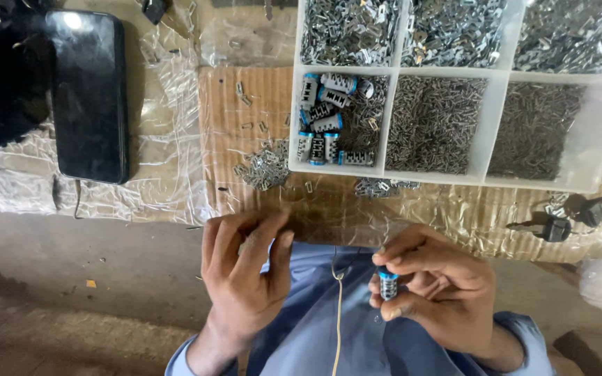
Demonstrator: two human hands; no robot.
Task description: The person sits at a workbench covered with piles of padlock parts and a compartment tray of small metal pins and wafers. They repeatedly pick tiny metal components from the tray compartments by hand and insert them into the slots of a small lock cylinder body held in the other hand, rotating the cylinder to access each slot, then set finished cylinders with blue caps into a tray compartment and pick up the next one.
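Lock cylinder (387, 284) pinched in right hand (432, 292); left hand (244, 268) curled.

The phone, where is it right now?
In the head view the black phone lies flat at the upper left on clear plastic wrap, left of the divided parts tray and beyond the left hand.

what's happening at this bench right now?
A person in a blue shirt holds a small metal cylinder with a blue ring in the right hand. The left hand is curled near the bench edge; what it pinches is too small to tell. Ahead sits a white compartment tray of tiny metal parts, one cell holding more blue-ringed cylinders. A black phone lies left, keys right.
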